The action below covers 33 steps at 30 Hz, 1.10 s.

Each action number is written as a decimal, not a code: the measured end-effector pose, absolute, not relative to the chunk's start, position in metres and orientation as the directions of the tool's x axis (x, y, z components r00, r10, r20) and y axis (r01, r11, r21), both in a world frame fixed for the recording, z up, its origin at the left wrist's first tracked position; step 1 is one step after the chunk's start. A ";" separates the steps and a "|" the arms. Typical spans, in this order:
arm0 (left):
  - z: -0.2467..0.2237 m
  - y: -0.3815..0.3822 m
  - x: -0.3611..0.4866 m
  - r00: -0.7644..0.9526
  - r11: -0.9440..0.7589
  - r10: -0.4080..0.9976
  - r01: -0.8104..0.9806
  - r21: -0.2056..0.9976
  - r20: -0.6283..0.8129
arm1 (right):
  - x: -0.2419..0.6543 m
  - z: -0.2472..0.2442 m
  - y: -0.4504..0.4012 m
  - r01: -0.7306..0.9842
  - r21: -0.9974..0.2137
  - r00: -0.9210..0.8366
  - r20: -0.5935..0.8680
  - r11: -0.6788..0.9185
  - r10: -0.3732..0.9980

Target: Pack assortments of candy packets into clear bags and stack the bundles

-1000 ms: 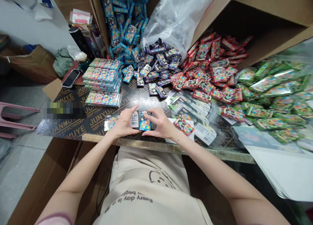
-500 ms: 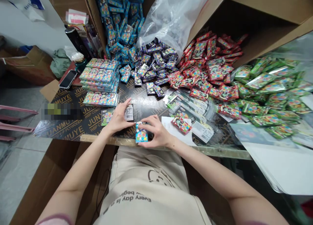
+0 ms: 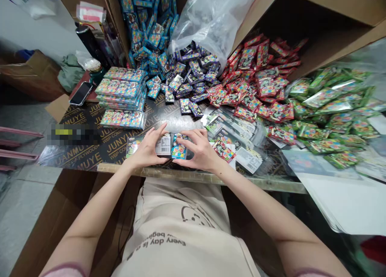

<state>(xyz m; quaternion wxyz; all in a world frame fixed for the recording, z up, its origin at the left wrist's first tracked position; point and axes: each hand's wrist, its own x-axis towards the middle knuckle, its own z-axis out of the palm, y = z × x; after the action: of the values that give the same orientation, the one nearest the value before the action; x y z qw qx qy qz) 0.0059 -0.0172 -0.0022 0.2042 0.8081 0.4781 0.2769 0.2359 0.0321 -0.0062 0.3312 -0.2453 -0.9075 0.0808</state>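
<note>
My left hand (image 3: pixel 148 149) curls its thumb and fingers around a dark printed card (image 3: pixel 164 143) with a white barcode label, near the table's front edge. The card's green, colourful end shows left of the hand; its middle is hidden under it. My right hand (image 3: pixel 200 150) grips a small blue box (image 3: pixel 178 147) with colourful print between thumb and fingers. This box stands right against the card's right end. Beside the right hand lies a small red packet (image 3: pixel 223 150), on top of a white sheet and flat cards.
Stacked wrapped packs (image 3: pixel 120 88) stand at the left, near a phone (image 3: pixel 81 93). Heaps of blue boxes (image 3: pixel 155 40), purple boxes (image 3: pixel 196 74), red packets (image 3: pixel 262 84) and green packets (image 3: pixel 337 104) line the back. Flat printed cards (image 3: pixel 250 158) lie right of my hands.
My right hand has moved the blue box up and slightly right, against the barcode end of the card. My left hand has shifted slightly right, around the card.
</note>
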 end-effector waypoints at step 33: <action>-0.024 -0.034 0.027 0.354 -0.433 0.900 0.665 0.608 0.254 | 0.233 0.032 -0.016 0.471 -0.419 -0.642 0.440 0.776 0.628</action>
<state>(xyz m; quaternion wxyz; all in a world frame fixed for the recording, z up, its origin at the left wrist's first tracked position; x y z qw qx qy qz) 0.0266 -0.0336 -0.0241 0.2053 0.7966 0.4914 0.2859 0.2332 -0.0156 0.0317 0.2912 -0.3067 -0.8962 0.1342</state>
